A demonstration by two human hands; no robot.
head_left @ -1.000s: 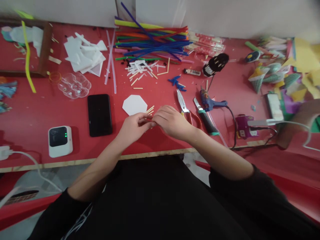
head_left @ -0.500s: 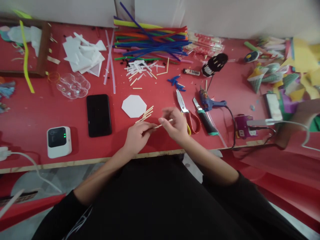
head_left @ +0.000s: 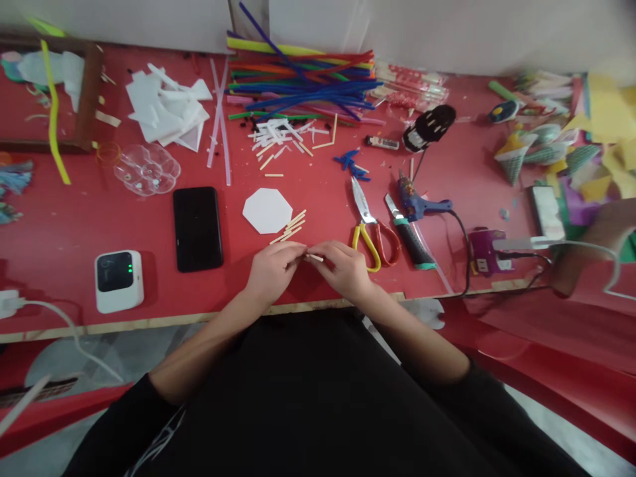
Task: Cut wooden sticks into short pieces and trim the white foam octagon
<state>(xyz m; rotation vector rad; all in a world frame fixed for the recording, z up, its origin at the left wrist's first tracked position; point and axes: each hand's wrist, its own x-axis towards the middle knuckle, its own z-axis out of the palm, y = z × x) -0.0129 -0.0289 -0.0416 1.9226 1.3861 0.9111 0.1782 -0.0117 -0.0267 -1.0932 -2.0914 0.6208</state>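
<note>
My left hand (head_left: 273, 270) and my right hand (head_left: 342, 269) meet near the front edge of the red table (head_left: 74, 225). Both pinch a short thin wooden stick (head_left: 314, 257) between their fingertips, fingers curled. Just beyond the hands lie several more loose sticks (head_left: 291, 228) and a white octagon piece (head_left: 267, 211). Scissors with yellow and red handles (head_left: 370, 228) lie right of my right hand.
A black phone (head_left: 197, 227) and a small white device (head_left: 119, 279) sit to the left. A cutter (head_left: 410, 233), a blue glue gun (head_left: 420, 202), coloured pipe cleaners (head_left: 303, 83), white foam scraps (head_left: 166, 109) and a clear plastic tray (head_left: 146, 169) lie further back. Paper crafts (head_left: 546, 149) crowd the right.
My hands drew back toward the table's front edge. The right hand lifted away with a stick, then came back to meet the left hand over it.
</note>
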